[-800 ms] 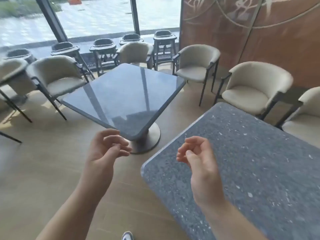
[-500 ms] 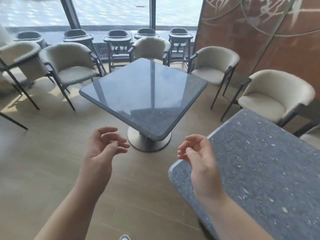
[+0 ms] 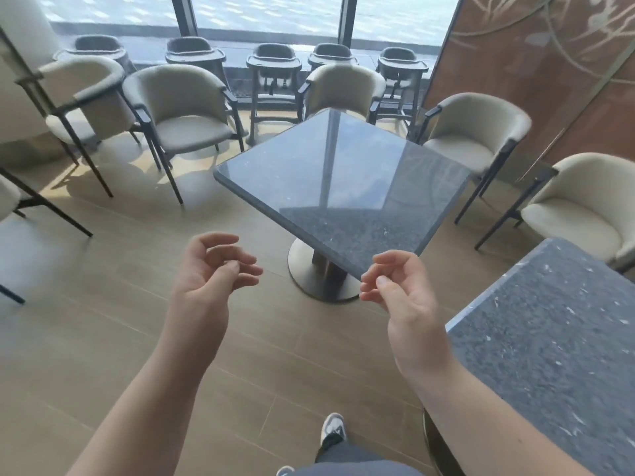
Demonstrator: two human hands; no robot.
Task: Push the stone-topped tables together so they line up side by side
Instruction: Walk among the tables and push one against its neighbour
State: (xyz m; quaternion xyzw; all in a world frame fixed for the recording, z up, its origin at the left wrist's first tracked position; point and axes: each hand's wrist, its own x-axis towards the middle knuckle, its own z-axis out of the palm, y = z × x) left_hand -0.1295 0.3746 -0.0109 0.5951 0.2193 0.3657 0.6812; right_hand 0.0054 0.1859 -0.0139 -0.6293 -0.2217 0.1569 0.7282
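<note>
Two stone-topped tables stand apart: the far table (image 3: 340, 187) now sits centred ahead, the near table (image 3: 556, 355) at right. Left hand (image 3: 209, 273) and right hand (image 3: 398, 286) hover empty, fingers loosely curled; approach continues, no contact yet.

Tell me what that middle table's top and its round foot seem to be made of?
The table top looks like polished dark grey stone: pale flecks and a mirror-like window reflection. The round foot looks like brushed metal, dull and brownish-grey, though painted steel is possible.
</note>
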